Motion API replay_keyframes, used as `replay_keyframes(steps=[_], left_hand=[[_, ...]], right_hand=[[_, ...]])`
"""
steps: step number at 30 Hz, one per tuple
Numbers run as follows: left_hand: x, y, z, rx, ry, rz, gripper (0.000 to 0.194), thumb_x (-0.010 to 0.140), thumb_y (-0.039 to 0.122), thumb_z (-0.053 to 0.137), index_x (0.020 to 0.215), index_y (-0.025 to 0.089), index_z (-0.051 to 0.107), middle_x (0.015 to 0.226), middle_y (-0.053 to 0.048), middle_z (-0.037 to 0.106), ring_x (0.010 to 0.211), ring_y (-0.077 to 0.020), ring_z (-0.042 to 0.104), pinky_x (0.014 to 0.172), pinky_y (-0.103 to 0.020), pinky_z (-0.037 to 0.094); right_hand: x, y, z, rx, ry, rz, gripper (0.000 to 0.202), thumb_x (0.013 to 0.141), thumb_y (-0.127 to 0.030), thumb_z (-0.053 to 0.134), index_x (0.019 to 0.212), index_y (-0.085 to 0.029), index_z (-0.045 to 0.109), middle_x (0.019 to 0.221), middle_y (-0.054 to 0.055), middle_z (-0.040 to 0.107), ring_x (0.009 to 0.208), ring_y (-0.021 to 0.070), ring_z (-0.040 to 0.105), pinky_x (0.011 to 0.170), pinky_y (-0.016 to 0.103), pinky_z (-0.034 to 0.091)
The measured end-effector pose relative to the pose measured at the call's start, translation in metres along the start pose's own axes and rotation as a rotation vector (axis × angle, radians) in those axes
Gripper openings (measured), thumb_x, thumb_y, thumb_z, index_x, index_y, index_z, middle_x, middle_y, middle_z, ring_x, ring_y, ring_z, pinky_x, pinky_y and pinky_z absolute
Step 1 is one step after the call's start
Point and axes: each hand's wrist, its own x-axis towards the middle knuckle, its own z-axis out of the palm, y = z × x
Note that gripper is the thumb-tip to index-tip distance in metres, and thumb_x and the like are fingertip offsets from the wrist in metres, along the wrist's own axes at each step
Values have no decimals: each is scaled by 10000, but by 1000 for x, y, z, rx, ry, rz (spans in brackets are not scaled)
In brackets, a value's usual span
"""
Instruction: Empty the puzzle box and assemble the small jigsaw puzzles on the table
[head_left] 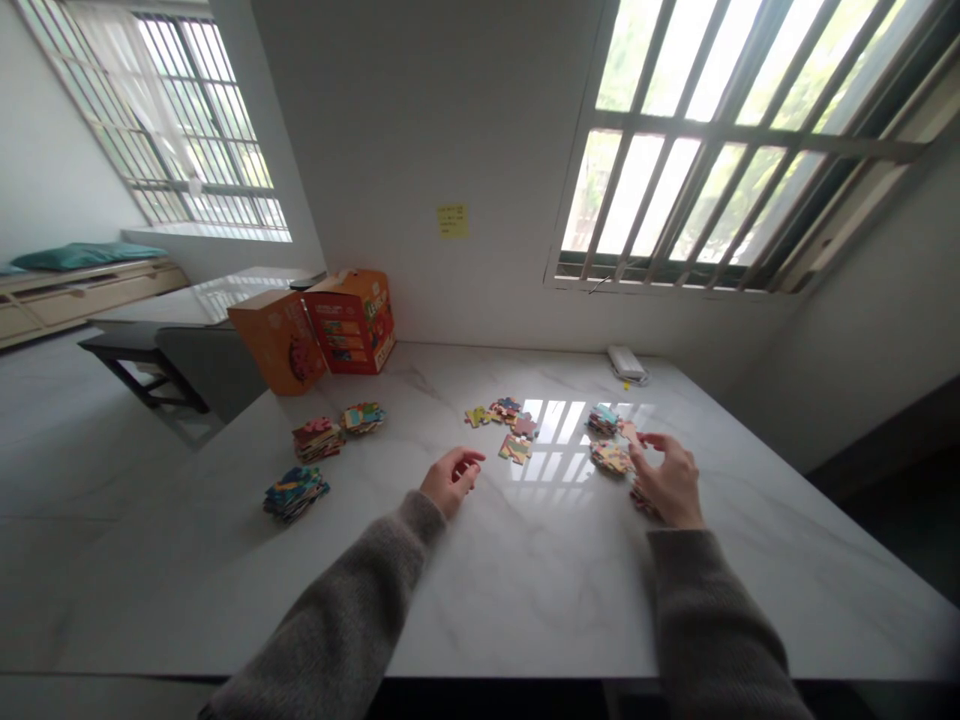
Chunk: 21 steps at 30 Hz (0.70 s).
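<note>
Between thumb and index finger, my right hand [670,482] pinches a pale pink puzzle piece [628,431] above the piles on the right. Under and beside it lie a teal pile [602,420], a yellowish pile [611,457] and a reddish pile [640,496], partly hidden by the hand. My left hand [453,480] hovers or rests at the middle, fingers curled but apart, with nothing in it. Just beyond it are a yellow-green piece [477,416], a few dark overlapping pieces [505,409], a brownish piece [524,426] and a green-and-orange piece [516,448].
On the left of the white marbled table [480,620] are a red pile [316,438], a colourful pile [363,417] and a blue-green pile [295,493]. An open orange-red box [349,325] stands at the back left. A white device [626,363] with a cable lies at the back right.
</note>
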Motion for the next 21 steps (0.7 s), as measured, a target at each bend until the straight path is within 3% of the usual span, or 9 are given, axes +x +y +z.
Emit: replay_keyframes(steps=[5, 11, 21], left_hand=[[-4, 9, 3, 26, -24, 10, 267, 841, 294, 547, 1016, 133, 667, 820, -46, 617, 610, -105, 559, 544, -218, 463], [-11, 15, 7, 57, -71, 49, 232, 848, 289, 550, 985, 147, 672, 788, -34, 616, 621, -112, 568, 577, -225, 469], [-11, 12, 7, 102, -78, 48, 237, 872, 294, 531, 996, 150, 673, 791, -39, 623, 629, -120, 569, 584, -232, 474]], right_hand=[[-23, 22, -18, 14, 80, -78, 408, 826, -514, 542, 1053, -190, 641, 1027, 106, 679, 957, 292, 568, 882, 410, 395], [-60, 61, -41, -58, 37, -134, 363, 861, -479, 509, 1063, -201, 625, 1038, 100, 673, 959, 286, 576, 900, 420, 407], [-63, 65, -30, -133, -156, -153, 297, 902, -446, 477, 1044, -221, 609, 1076, 101, 655, 970, 274, 582, 867, 407, 439]])
